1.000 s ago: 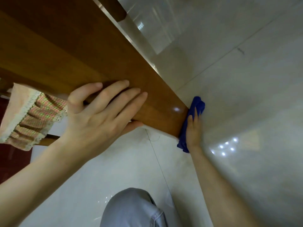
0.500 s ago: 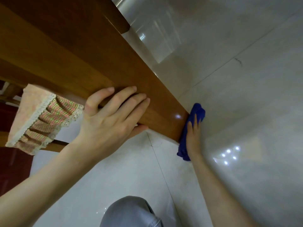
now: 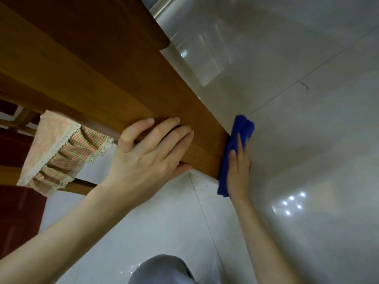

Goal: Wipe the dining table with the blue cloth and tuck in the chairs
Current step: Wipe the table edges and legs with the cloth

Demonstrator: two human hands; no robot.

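The brown wooden dining table (image 3: 98, 70) fills the upper left, seen at a steep tilt. My left hand (image 3: 149, 158) grips its near edge, fingers over the wood face and thumb underneath. My right hand (image 3: 239, 171) presses the folded blue cloth (image 3: 235, 138) flat against the table's end face at the corner. A chair (image 3: 82, 184) with a pink checked, lace-trimmed cushion cover (image 3: 59, 152) sits under the table at the left; only a wooden rail and the cover show.
Glossy white floor tiles (image 3: 307, 140) spread to the right and below, with light reflections. My grey-trousered knee (image 3: 164, 269) shows at the bottom centre. A dark red surface (image 3: 14, 212) lies at the far left.
The view has swung, so table and chair sit lower and further right in frame. My left hand has curled a little more over the edge. The cloth stays pressed against the table's end.
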